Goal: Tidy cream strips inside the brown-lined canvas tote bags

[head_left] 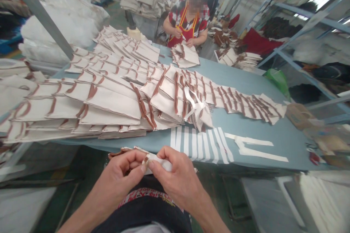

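Observation:
My left hand (121, 174) and my right hand (182, 174) meet just off the table's near edge, fingers pinched together. Between them is a cream fabric piece with brown trim (117, 154), its edge showing behind the left fingers. A white part (161, 162) of what I hold sits under my right thumb; whether it is a separate strip I cannot tell. Just beyond my right hand, white strips (201, 143) lie side by side on the blue-green table (246, 80). Two cream strips (257, 142) lie to their right. The fingers hide much of the held piece.
Piles of cream fabric pieces with brown trim (109, 102) cover the table's left and middle. A row of them (243, 103) runs right. Across the table, a co-worker (188, 18) handles another piece (186, 55). Blue shelving (300, 62) stands right; plastic-wrapped bundles (65, 25) are left.

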Demonstrator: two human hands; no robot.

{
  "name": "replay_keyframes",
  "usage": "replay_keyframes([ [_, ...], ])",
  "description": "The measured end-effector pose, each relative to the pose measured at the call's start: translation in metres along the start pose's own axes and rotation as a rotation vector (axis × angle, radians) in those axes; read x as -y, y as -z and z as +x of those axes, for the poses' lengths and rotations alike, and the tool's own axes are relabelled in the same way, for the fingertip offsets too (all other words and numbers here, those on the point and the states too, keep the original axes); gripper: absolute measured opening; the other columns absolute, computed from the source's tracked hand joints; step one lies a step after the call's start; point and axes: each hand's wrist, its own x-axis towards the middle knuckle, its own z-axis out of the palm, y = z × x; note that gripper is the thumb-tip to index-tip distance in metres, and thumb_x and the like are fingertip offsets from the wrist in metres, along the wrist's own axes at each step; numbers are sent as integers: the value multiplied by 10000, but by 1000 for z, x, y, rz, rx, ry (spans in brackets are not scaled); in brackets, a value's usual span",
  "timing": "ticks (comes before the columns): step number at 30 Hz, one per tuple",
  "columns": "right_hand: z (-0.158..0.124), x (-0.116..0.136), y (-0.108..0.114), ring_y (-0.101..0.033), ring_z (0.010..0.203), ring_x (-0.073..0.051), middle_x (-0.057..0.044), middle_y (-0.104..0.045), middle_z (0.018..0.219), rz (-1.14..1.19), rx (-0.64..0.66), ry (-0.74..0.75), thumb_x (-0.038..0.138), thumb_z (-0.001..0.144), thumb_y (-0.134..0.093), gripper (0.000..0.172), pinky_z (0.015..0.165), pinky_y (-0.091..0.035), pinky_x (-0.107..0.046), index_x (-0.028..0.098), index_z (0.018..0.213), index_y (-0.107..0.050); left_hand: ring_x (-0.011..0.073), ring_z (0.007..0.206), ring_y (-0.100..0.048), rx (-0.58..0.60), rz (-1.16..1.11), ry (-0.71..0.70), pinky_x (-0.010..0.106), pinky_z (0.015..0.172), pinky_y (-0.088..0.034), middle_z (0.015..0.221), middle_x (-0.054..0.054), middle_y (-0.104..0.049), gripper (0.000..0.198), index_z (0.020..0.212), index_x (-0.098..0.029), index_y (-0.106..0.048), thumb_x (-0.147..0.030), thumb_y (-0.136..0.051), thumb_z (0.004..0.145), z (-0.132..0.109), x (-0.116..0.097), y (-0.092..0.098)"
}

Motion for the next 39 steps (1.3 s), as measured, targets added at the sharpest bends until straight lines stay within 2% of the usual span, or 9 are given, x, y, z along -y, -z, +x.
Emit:
replay_keyframes([
  [4, 3, -5, -3, -474, 621, -154, 50, -517, 634, 40, -3, 25, 476, 938, -596, 314, 619, -290, -279, 246, 741, -514, 206, 741, -687, -118, 82, -39, 275, 724, -508, 727, -3, -758, 157, 812, -196, -748, -353, -752, 810, -2, -12, -15],
  [8, 8, -9, -6, -498, 646, -160, 38, -527, 654, 61, -37, 40, 488, 943, -541, 332, 633, -302, -280, 246, 724, -487, 197, 736, -688, -227, 183, -103, 269, 745, -509, 741, -12, -773, 150, 772, -211, -746, -344, -694, 816, -4, -17, -22],
  [13, 18, -15, -18, -508, 669, -168, 39, -523, 667, 74, -50, -26, 426, 925, -547, 280, 646, -317, -285, 251, 719, -475, 205, 721, -741, -235, 289, -170, 260, 739, -560, 766, -17, -802, 133, 803, -223, -761, -308, -660, 812, -1, -5, -23],
  [18, 35, -27, -29, -492, 727, -182, 36, -527, 687, 91, -128, -69, 325, 905, -566, 224, 691, -338, -293, 244, 707, -499, 213, 707, -746, -372, 402, -280, 281, 769, -565, 750, -12, -805, 167, 778, -237, -779, -295, -630, 826, 3, 10, -32],
  [21, 41, -33, -26, -501, 699, -164, 47, -519, 671, 156, -38, -36, 379, 941, -585, 282, 655, -375, -261, 240, 708, -506, 227, 724, -754, -335, 389, -264, 285, 731, -559, 774, 6, -818, 186, 782, -229, -800, -297, -629, 803, 7, 11, -28],
  [26, 30, -32, -12, -452, 576, -129, 68, -478, 622, 334, 148, 25, 631, 1046, -508, 466, 550, -379, -232, 241, 791, -504, 182, 666, -650, -156, 166, -53, 255, 678, -507, 712, -5, -751, 203, 834, -189, -795, -371, -704, 826, 14, 3, -2],
  [32, -5, -18, 3, -487, 544, -116, 64, -611, 626, 336, 194, -131, 357, 955, -670, 141, 532, -346, -205, 220, 951, -640, 158, 639, -579, -59, 9, 40, 237, 629, -458, 713, 4, -723, 273, 810, -170, -770, -441, -792, 792, 13, -4, 17],
  [36, -23, -17, 14, -559, 549, -140, 14, -714, 626, 280, 179, -162, 382, 977, -632, 185, 551, -383, -219, 211, 963, -704, 154, 605, -584, -27, 71, 32, 236, 616, -469, 653, -12, -715, 251, 833, -178, -765, -427, -766, 793, 12, -16, 11],
  [39, -31, -24, 16, -531, 501, -133, 6, -722, 618, 323, 208, -186, 460, 977, -638, 263, 537, -380, -223, 206, 964, -705, 189, 684, -681, -81, 163, -14, 249, 672, -532, 738, 21, -788, 267, 834, -177, -777, -435, -757, 768, 16, -28, 8],
])
